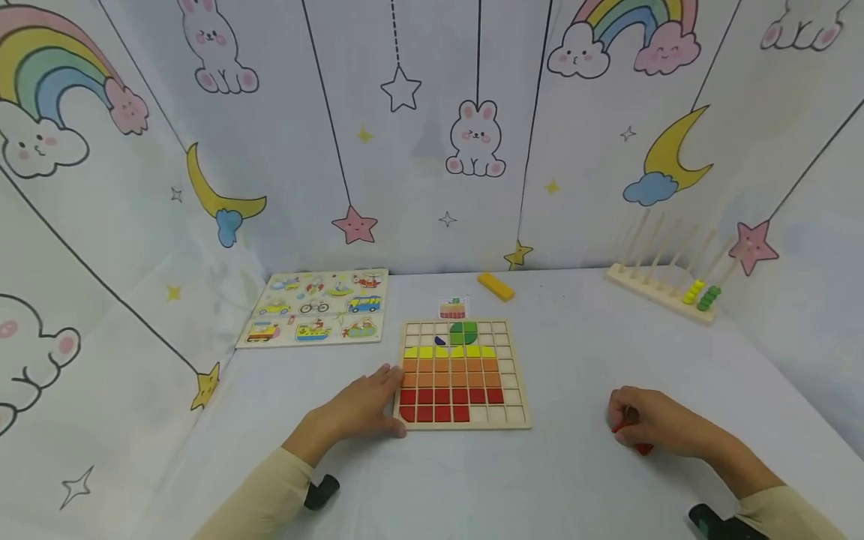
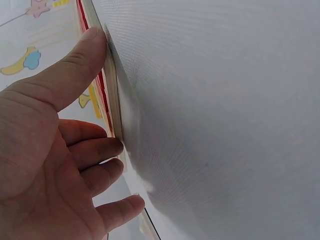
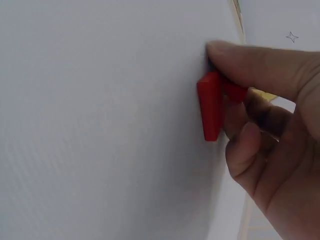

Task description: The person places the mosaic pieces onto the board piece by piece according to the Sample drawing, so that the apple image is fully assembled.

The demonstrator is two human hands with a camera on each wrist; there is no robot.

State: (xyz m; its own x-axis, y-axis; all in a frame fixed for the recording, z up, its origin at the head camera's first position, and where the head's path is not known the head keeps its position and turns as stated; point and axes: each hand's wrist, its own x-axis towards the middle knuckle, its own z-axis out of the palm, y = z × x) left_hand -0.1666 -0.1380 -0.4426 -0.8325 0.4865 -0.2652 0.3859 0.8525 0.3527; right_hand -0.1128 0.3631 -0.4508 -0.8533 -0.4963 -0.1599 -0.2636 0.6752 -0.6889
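In the head view, a square wooden grid board (image 1: 524, 416) carries rows of red, orange and yellow tiles, with a green and a small blue piece above. My left hand (image 1: 364, 405) rests at its left edge. The left wrist view shows the thumb on the board's side (image 2: 114, 100) and the other fingers loosely bent along it. To the right, low over the white table, my right hand (image 1: 651, 424) pinches red pieces. One red block (image 3: 210, 107) shows plainly in the right wrist view; another red piece (image 3: 235, 92) sits partly hidden under the thumb.
A small picture card (image 1: 454, 307) lies behind the board, and a yellow block (image 1: 496, 286) near the table's back edge. A vehicle picture puzzle (image 1: 324, 307) lies at back left. At back right stands a wooden peg rack (image 1: 661, 292) with yellow and green beads.
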